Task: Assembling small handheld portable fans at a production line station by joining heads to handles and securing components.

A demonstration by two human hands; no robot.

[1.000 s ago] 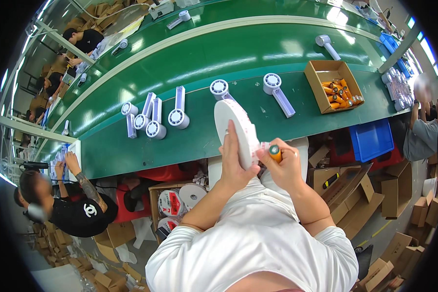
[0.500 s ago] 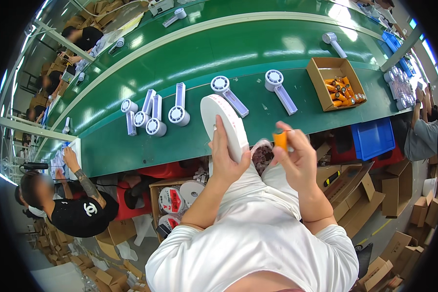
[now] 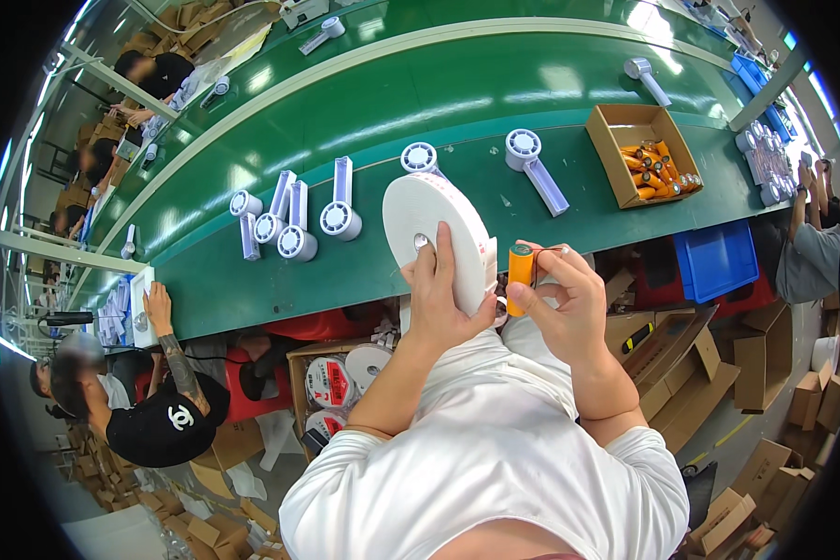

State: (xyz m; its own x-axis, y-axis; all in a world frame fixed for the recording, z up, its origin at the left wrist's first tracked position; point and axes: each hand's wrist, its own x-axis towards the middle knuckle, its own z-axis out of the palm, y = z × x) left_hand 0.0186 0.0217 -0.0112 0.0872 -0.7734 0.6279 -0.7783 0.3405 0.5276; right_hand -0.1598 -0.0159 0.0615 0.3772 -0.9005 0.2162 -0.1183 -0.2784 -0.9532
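My left hand point(image 3: 441, 306) grips a big white roll of tape point(image 3: 425, 213), fingers across its flat side and thumb at its lower right edge. A short piece of tape stands off the roll near that thumb. Held upright between the fingers and thumb of my right hand point(image 3: 574, 306) is an orange cylindrical battery point(image 3: 519, 283), with thin wires at its top. The battery is just right of the roll; whether it touches the loose tape I cannot tell. Beyond the roll, a white handheld fan body point(image 3: 418, 157) lies partly hidden.
Several more fan bodies lie on the green bench, among them one left point(image 3: 342, 201) and one right point(image 3: 536, 173). An open cardboard box point(image 3: 614, 154) of orange batteries stands at right. Below hangs a blue bin point(image 3: 716, 264). A co-worker point(image 3: 163, 411) sits at left.
The battery has moved left to the roll and now stands upright, plainly visible. The roll has turned slightly, and a loose tape piece shows at its right edge. The co-worker at left has leaned lower.
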